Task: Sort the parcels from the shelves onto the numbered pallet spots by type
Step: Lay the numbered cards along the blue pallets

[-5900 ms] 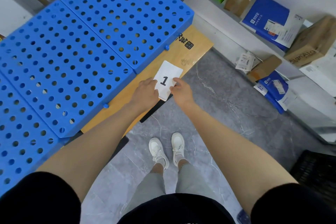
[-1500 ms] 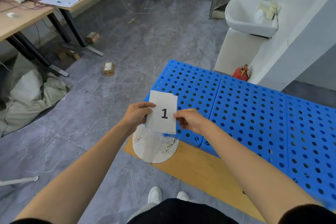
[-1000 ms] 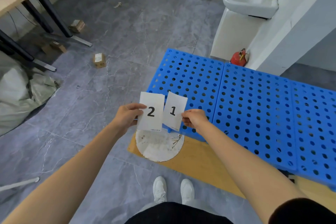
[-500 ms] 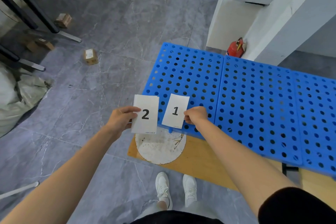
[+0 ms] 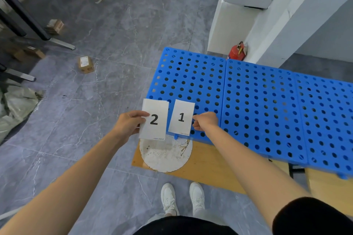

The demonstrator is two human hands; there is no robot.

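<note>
Two white number cards are held up in front of me. My left hand [image 5: 128,123] pinches the card marked 2 [image 5: 154,122] by its left edge. My right hand [image 5: 205,121] pinches the card marked 1 [image 5: 181,117] by its right edge, over the near left corner of the blue perforated pallet [image 5: 257,105]. The pallet is made of three joined blue panels and carries nothing. No shelves or parcels on shelves are in view.
A wooden board [image 5: 208,166] with a white round patch lies under the pallet's near edge. A small cardboard box [image 5: 86,64] sits on the grey floor to the left. A red fire extinguisher [image 5: 236,52] and a white sink pedestal [image 5: 227,25] stand behind the pallet. Table legs at far left.
I turned from the shelves to the pallet's other end. The single stack showing 1 was split: the 2 card went left in my left hand, the 1 card right, over the pallet corner.
</note>
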